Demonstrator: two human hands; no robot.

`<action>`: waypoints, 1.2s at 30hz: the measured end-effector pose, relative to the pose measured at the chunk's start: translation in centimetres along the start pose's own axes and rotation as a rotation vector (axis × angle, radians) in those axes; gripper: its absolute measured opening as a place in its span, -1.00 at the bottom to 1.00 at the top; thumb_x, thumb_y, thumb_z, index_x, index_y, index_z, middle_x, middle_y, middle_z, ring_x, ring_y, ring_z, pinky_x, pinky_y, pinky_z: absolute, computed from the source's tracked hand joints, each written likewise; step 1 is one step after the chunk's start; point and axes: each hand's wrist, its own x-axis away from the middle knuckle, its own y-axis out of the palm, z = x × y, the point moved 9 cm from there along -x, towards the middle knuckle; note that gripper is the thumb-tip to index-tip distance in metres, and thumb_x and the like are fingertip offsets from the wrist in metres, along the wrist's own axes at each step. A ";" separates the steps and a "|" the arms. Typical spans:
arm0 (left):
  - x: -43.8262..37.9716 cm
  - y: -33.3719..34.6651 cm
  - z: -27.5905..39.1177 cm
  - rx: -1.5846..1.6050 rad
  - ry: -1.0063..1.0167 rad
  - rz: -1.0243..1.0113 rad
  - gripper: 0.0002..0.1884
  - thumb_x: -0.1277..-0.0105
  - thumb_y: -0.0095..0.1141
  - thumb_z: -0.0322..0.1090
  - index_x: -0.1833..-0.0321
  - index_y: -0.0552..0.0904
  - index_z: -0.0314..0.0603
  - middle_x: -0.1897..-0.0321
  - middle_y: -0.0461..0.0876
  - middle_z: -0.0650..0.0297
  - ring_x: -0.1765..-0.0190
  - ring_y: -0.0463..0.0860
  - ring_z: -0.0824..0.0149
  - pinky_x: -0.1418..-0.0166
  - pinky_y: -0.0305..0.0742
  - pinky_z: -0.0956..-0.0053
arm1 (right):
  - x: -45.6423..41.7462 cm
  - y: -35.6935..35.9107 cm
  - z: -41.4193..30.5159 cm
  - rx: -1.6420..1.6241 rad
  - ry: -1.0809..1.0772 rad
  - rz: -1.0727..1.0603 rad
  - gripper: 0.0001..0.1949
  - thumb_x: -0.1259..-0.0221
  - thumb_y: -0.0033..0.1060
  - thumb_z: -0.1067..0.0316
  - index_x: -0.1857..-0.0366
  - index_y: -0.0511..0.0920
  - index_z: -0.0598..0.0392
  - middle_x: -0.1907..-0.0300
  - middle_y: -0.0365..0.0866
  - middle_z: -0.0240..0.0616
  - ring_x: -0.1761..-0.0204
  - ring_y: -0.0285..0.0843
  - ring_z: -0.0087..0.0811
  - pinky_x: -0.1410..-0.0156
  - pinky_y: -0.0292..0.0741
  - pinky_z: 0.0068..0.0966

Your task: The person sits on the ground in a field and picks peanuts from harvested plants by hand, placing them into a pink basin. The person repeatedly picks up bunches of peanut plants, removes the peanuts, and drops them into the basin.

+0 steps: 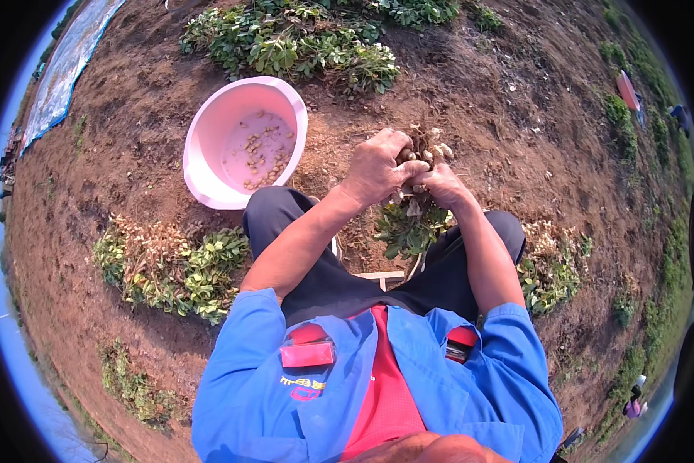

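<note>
A bunch of peanut plants (415,223) hangs roots up between my knees, its green leaves pointing down. My left hand (382,168) is closed around the pods on its left side. On the right side, my right hand (441,184) grips the plants just below the pale peanut pods (438,150). My fingers partly hide the roots and stems. To the left of my hands, a pink plastic basin (196,156) stands on the soil, tilted in view, with loose peanuts (260,153) scattered over its bottom.
Peanut plants lie in heaps beyond the basin (300,46), by my left knee (179,266) and by my right knee (549,266). A wooden stool part (382,276) shows between my legs. A sheet (69,69) lies far left; another pink basin (628,91) and a person (635,408) are far right.
</note>
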 end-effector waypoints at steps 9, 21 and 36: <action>0.4 2.0 -3.2 0.390 -0.165 -0.174 -0.79 -0.43 0.14 -0.31 0.24 0.63 -0.37 0.44 0.61 0.17 0.34 0.63 0.31 0.25 0.51 0.40 | 0.0 -0.4 2.6 -0.190 0.170 -0.017 -0.65 -0.07 0.40 0.34 0.03 0.63 0.14 0.19 0.71 -0.32 0.26 0.61 -0.51 0.12 0.53 -0.50; 2.4 4.0 -1.9 1.704 -0.510 -0.431 -0.78 -0.50 0.03 -0.27 0.08 0.59 -0.33 0.53 0.43 0.31 0.64 0.29 0.59 0.65 0.42 0.63 | 2.5 0.2 -1.4 -0.475 0.097 -0.104 -0.51 0.07 0.30 0.45 -0.08 0.57 0.23 0.07 0.70 -0.21 0.09 0.67 -0.39 -0.03 0.59 -0.43; 0.4 -1.5 -8.9 1.672 -0.499 0.082 -0.78 -0.46 -0.08 -0.34 0.10 0.57 -0.38 0.45 0.51 0.21 0.61 0.37 0.51 0.66 0.34 0.64 | 2.8 -0.9 -2.3 -0.448 0.061 0.042 -0.48 0.19 0.30 0.41 -0.02 0.56 0.25 0.16 0.69 -0.22 0.18 0.65 -0.36 0.02 0.58 -0.43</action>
